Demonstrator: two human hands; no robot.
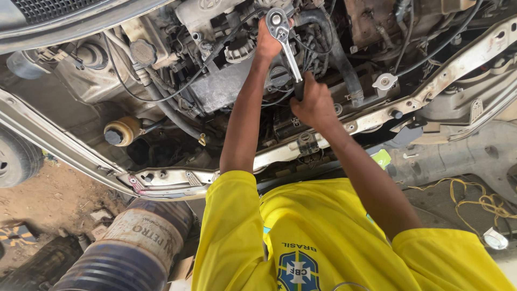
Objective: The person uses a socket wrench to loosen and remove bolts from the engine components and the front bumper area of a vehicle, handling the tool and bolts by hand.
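Engine bay (pixel 226 91) of a car fills the upper view, crowded with hoses, caps and a dirty engine block, and you lean over its front crossmember (pixel 377 116). Below, a drum (pixel 129 242) lies on its side by the dirt floor, and a yellow cord (pixel 474 202) is tangled at the right. Your yellow shirt (pixel 323 237) covers the bottom. Your right hand (pixel 315 105) wraps its fingers closed around the dark grip of a ratchet wrench (pixel 288 48), which runs up into the engine. Your left hand (pixel 267 44) presses against the wrench's round chrome head, fingers curled behind it and mostly hidden.
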